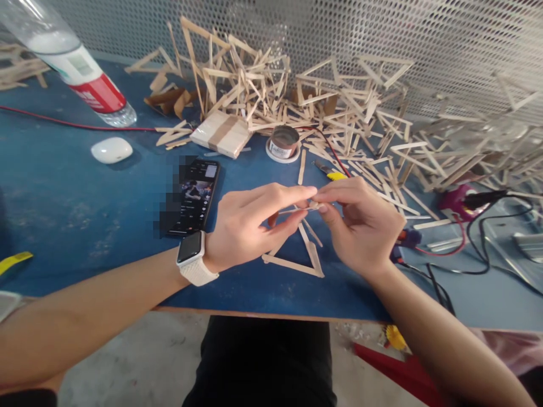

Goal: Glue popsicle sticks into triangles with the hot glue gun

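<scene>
My left hand (pixel 250 220), with a watch (pixel 190 249) on its wrist, and my right hand (pixel 360 226) meet above the table. Between their fingertips is a thin wooden craft stick (pixel 314 206). The thumb and index finger of my right hand pinch its end, where a small wooden bit seems to lie across it; fingers partly cover this spot. My left thumb and fingers close on the other side. Under the hands, a triangular frame of craft sticks (pixel 292 265) lies flat on the blue table (pixel 139 277). A loose craft stick (pixel 313 233) lies beside it.
Behind lies a large heap of stick frames (pixel 250 79) against a perforated metal panel (pixel 314 28). A banded stick bundle (pixel 221 133), round tin (pixel 283 141), phone (pixel 193 198), white case (pixel 112 150) and bottle (pixel 80 68) stand nearer. Black cables (pixel 479 243) and a purple device (pixel 460 203) are right.
</scene>
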The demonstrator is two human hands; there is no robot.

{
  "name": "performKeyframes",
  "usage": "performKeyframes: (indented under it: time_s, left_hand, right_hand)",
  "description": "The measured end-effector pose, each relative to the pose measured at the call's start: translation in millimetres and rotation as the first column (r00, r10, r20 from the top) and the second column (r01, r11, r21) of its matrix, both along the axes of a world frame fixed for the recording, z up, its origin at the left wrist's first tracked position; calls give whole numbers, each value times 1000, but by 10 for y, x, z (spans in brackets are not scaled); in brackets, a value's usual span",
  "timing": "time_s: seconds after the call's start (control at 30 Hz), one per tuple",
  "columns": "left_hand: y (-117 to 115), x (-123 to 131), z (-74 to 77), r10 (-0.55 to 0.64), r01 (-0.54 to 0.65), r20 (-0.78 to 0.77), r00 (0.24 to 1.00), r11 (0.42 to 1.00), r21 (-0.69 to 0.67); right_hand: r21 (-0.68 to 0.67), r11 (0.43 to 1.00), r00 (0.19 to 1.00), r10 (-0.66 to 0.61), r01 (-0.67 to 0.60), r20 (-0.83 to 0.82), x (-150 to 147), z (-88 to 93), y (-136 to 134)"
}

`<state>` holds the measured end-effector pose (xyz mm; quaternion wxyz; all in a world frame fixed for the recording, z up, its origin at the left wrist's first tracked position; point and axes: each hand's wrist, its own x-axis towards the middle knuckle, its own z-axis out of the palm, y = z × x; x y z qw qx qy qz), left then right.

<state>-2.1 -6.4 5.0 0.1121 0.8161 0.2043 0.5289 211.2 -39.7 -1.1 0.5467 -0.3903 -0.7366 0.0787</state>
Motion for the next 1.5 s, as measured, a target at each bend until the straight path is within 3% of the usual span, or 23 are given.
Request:
performKeyframes:
  time_s: [0.6, 0.83, 1.0, 1.27, 1.5]
  left_hand:
    - [-30, 9, 21, -33, 28, -37, 999, 991, -133]
    - [-22, 23, 10, -18, 17, -7, 1000, 993, -114]
    - [-10, 23, -5, -70, 71, 18, 997, 989, -131]
    - [-8, 23, 1, -29, 29, 2, 1000, 995, -95]
    - [-5, -12, -7, -87, 87, 2, 996, 988, -131]
  right_hand:
    - [17, 998, 995, -62, 61, 74, -91, 107, -77]
    - [35, 998, 995, -59, 56, 81, -80, 116, -66]
    - [49, 998, 996, -54, 51, 73, -74, 103, -50]
    - [43, 998, 996, -55, 52, 73, -73, 108, -67]
    - [44, 997, 995, -60, 57, 77, -80, 122, -70]
